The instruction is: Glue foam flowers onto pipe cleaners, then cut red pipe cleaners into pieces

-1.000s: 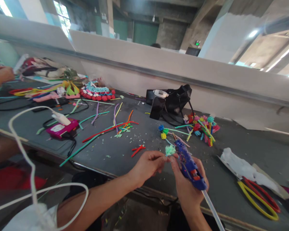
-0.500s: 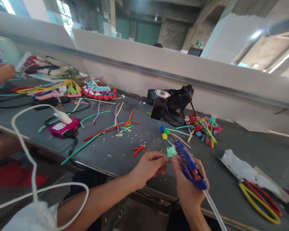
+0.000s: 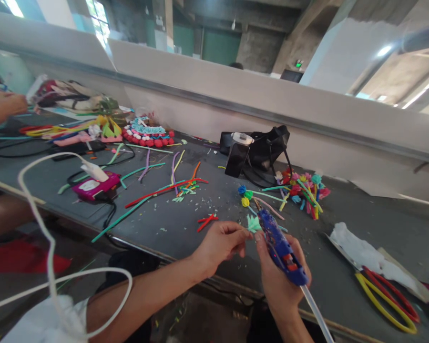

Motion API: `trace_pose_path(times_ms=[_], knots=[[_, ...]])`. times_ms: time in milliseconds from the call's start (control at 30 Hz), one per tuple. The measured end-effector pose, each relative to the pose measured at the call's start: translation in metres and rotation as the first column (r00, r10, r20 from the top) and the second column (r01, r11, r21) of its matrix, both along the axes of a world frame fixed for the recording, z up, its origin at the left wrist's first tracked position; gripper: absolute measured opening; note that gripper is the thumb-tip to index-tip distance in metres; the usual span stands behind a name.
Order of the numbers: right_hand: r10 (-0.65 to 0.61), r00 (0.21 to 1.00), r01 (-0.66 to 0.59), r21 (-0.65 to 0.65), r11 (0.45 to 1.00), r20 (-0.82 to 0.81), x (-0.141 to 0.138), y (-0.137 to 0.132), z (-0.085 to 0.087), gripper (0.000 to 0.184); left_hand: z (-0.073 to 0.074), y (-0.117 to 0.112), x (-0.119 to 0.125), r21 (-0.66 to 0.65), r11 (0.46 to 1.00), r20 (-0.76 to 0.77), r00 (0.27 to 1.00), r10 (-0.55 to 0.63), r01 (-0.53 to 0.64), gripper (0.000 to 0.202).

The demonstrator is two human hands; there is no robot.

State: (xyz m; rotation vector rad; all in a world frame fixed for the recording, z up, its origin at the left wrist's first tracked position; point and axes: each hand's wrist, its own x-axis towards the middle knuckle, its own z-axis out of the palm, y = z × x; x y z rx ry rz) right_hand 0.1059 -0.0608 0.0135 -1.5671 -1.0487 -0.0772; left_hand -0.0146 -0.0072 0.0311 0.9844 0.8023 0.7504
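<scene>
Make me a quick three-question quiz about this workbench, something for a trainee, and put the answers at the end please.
1. Which hand holds the glue gun?
2. True or false: the scissors lie to the right of the glue gun.
3. What colour is the flower at the fingertips of the left hand? A) red, B) pale green, C) purple.

Key: 1. The right hand. 2. True. 3. B.

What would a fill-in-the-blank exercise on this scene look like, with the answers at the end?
The right hand grips a glue gun whose body is coloured ____.
The left hand pinches a fluffy flower coloured pale ____.
The scissors have one red handle and another coloured ____.

Missing words: blue; green; yellow.
</scene>
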Motion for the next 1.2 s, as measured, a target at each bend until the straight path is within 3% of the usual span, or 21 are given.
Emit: trace_pose_path(times_ms=[200, 633, 933, 1200], knots=[[0.012, 0.998, -0.009, -0.05, 0.999, 0.069, 0.004, -0.002, -0.001, 0.027, 0.0, -0.002, 0.0, 0.024, 0.999, -0.05, 0.998, 0.033, -0.032, 0.026], [-0.017, 0.995, 0.021, -0.038, 0.999, 0.103, 0.001, -0.002, 0.006, 0.023, -0.008, -0.001, 0.002, 0.254, 0.966, -0.115, 0.991, 0.075, -0.044, 0.026], [-0.036, 0.989, 0.046, -0.069, 0.997, 0.143, 0.003, -0.004, 0.005, 0.024, -0.011, -0.001, 0.003, 0.26, 0.965, -0.138, 0.987, 0.08, -0.041, 0.022], [-0.078, 0.985, 0.085, -0.04, 0.996, 0.155, 0.001, -0.004, 0.004, 0.025, -0.016, -0.002, 0.002, 0.37, 0.928, -0.161, 0.982, 0.099, -0.033, 0.027]])
